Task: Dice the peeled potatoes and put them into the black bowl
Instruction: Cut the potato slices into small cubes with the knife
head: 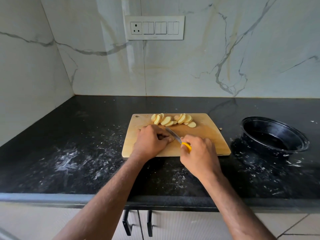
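A wooden cutting board [207, 135] lies on the black counter. Several pale yellow potato slices [173, 120] are fanned out along its far edge. My left hand [151, 141] rests curled on the board's middle, fingers closed over something I cannot see. My right hand [199, 153] grips a knife [176, 136] by its yellow handle; the blade points up and left, its tip beside my left fingers. The black bowl [297, 135] stands tilted on the counter to the right of the board and looks empty.
White streaks and crumbs are smeared over the black countertop [69, 153], left of the board and around the bowl. A marble wall with a switch panel [155, 28] rises behind. Cabinet doors with black handles [136, 224] sit below the counter edge.
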`<action>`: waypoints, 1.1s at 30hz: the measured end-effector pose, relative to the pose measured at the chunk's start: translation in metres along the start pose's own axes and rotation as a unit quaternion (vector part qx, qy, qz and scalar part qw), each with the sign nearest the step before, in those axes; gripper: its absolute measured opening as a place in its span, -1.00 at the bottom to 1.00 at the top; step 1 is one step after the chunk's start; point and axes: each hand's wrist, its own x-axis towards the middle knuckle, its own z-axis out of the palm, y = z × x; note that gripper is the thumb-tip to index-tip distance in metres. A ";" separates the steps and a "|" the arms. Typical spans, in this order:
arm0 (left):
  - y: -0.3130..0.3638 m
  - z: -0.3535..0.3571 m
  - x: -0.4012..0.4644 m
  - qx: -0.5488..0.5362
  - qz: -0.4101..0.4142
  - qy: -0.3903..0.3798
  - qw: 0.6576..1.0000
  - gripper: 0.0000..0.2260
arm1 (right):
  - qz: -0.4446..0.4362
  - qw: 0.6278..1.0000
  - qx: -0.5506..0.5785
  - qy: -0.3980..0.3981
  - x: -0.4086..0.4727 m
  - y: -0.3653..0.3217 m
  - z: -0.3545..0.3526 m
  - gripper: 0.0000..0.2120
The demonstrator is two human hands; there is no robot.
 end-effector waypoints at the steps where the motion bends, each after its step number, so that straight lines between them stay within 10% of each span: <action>1: -0.001 0.001 0.000 0.004 0.001 0.001 1.000 -0.91 | 0.001 1.000 -0.006 -0.004 0.000 -0.001 -0.001 -0.82; 33: 0.008 0.000 0.002 0.080 0.055 -0.125 0.987 -0.81 | 0.000 0.998 -0.025 -0.058 -0.023 0.004 -0.009 -0.78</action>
